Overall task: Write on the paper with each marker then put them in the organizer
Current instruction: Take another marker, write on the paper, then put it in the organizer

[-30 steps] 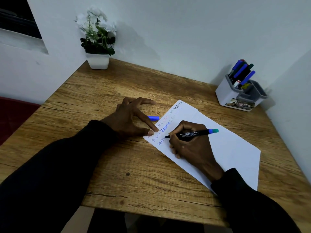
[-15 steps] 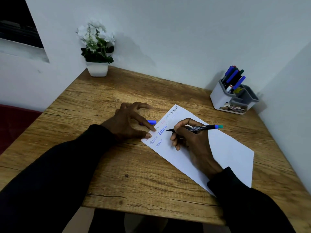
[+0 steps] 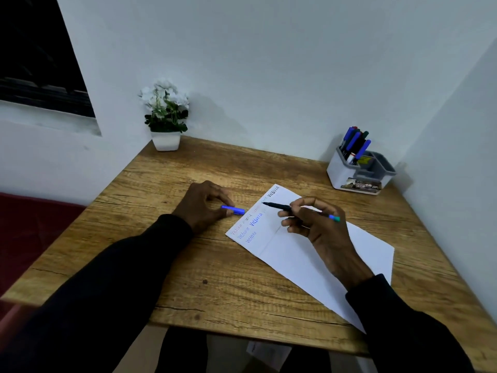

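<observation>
Paper [image 3: 309, 254]: several words written. Organizer [image 3: 349, 179]: several markers stowed. Right hand [image 3: 320, 227] grips uncapped marker [image 3: 282, 207]; left hand [image 3: 204, 205] pinches blue cap [image 3: 234, 210]. Likely remaining: capping, stowing.

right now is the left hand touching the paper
Apart. The head view shows a strip of table between the left hand, by the blue cap, and the paper.

White walls [image 3: 269, 63]; wooden table [image 3: 188, 265] in corner; dark window [image 3: 40, 63] upper left; potted flowers [image 3: 165, 117]; red seat [image 3: 32, 232].
</observation>
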